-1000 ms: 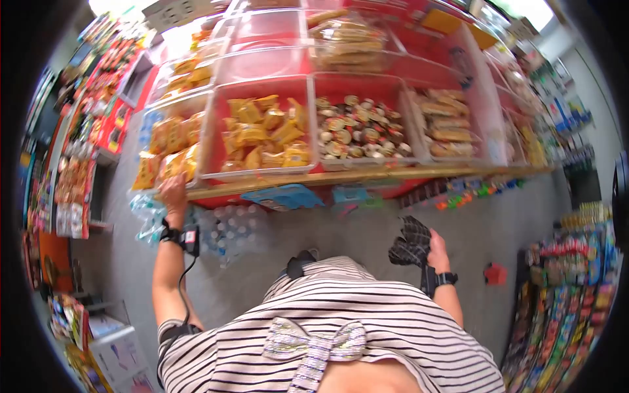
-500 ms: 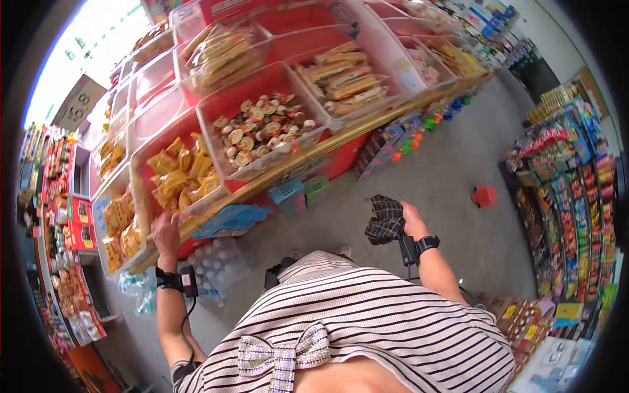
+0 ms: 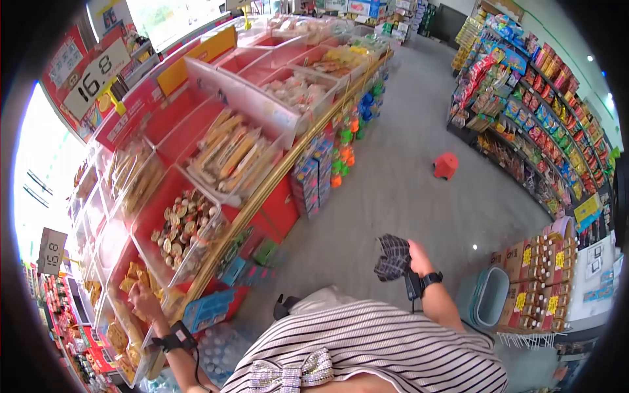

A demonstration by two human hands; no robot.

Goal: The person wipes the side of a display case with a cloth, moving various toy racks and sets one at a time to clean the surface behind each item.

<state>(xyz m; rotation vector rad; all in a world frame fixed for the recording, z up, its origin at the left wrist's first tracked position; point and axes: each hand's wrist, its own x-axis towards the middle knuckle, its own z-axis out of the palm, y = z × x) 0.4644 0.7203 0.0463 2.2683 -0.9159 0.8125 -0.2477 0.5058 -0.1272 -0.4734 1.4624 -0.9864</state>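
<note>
A dark checked cloth (image 3: pixel 392 258) hangs from my right hand (image 3: pixel 419 257), whose fingers are closed on it, out over the floor. My left hand (image 3: pixel 144 302) is at the lower left, over the edge between bins of yellow-wrapped snacks (image 3: pixel 136 280). Its fingers are partly bent, and whether they grip anything is unclear. Just beyond is a clear bin of small round-lidded packs (image 3: pixel 183 226). Behind that one lie long wrapped snacks (image 3: pixel 229 150) in another bin.
The stand's wooden edge (image 3: pixel 262 193) runs diagonally, with toys (image 3: pixel 344 154) hanging below. A red stool (image 3: pixel 445 165) stands on the grey floor (image 3: pixel 393 190). Snack shelves (image 3: pixel 531 118) line the right. A grey bin (image 3: pixel 490 296) and boxed bottles (image 3: pixel 537 281) are at lower right.
The view has turned right, so the stand now slants more steeply. My left hand has moved from the stand's front edge to above the snack bins. The cloth is still in my right hand.
</note>
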